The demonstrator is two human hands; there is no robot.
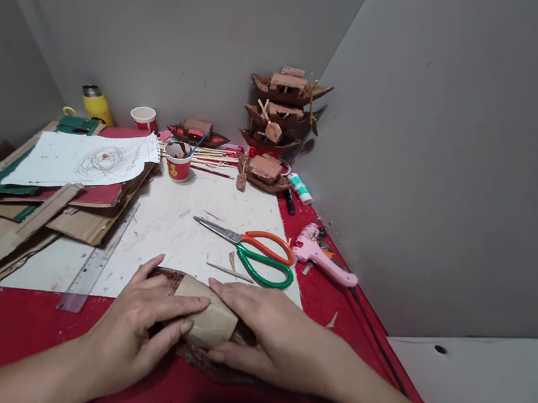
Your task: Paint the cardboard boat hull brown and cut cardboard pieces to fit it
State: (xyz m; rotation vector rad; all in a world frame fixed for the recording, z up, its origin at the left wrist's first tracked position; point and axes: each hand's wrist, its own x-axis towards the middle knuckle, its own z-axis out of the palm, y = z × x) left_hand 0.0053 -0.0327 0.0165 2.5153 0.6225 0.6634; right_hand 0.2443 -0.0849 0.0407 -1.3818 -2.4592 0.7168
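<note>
A curved piece of tan cardboard (206,319) sits over the middle of a brown model boat (197,354) near the table's front edge. My left hand (147,321) holds the boat's left side, its index finger and thumb pressed on the cardboard. From the right, my right hand (266,333) grips the cardboard's edge and the boat's side, fingers at the far side and thumb at the near side. Both hands hide the boat's ends. Just beyond them lie scissors (239,238) with orange and green handles.
A pink glue gun (323,258) with a black cord rests at right. A clear ruler (91,271) and stacked cardboard (83,220) under a drawn-on sheet (57,157) lie left. Behind stand a red paint cup (178,163), finished boats (288,88) and a yellow bottle (97,105).
</note>
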